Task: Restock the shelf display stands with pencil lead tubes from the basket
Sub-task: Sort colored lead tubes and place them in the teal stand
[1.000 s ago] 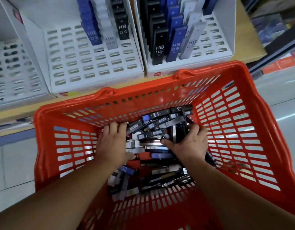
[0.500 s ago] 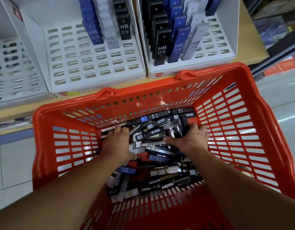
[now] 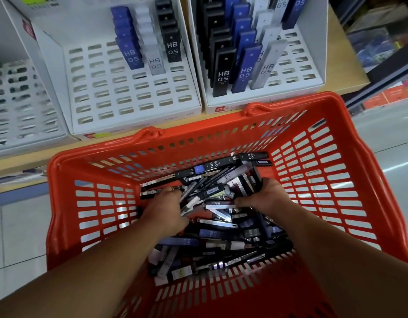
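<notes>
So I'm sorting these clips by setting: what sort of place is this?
Most likely a stationery aisle in a shop. White display stands on a wooden shelf hold rows of HB 0.5 pencil lead tubes, and a red shopping basket of loose tubes sits in front.

Two bare forearms reach in from the near edge, the left arm [image 3: 102, 271] from the near left and the right arm [image 3: 336, 251] from the near right, drawing closer toward the far middle. The left hand [image 3: 162, 210] is palm down with its fingers curled under and their tips hidden. The right hand [image 3: 266, 196], palm down, curls its fingers round a bunch of pencil lead tubes [image 3: 247, 181], thumb pointing left.
</notes>
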